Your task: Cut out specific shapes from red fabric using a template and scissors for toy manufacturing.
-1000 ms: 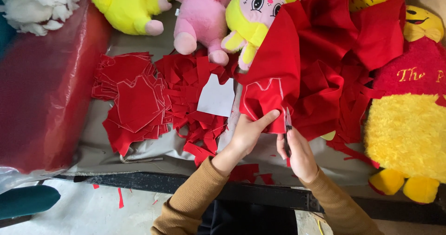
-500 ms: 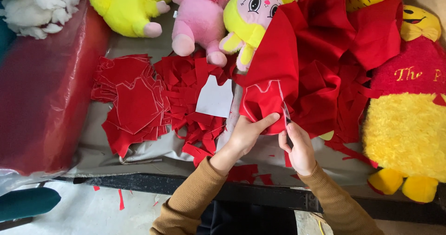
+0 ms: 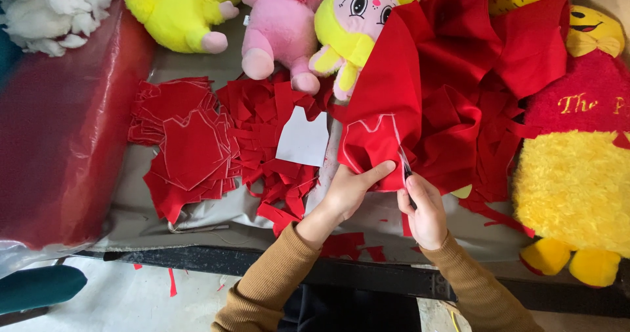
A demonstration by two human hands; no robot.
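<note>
Two hands cutting chalk-marked red cloth at the bench.
Left hand (image 3: 348,191), forearm angled up, pinches the bundled red fabric piece with white outlines (image 3: 380,132) at its lower edge; right hand (image 3: 425,210) is closed around small dark scissors (image 3: 407,170), blades touching the fabric beside the left thumb.

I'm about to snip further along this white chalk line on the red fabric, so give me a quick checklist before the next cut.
1. Left hand pinches the red fabric beside the line: ok.
2. Left thumb clear of the scissors: ok, though close.
3. Blades on the white chalk line: ok.
4. Right hand grip on the scissor handles: cannot tell, hidden in the palm.
5. Fabric flat ahead of the cut: not ok, it is folded and bunched.
6. Paper template out of the way: ok.
</note>
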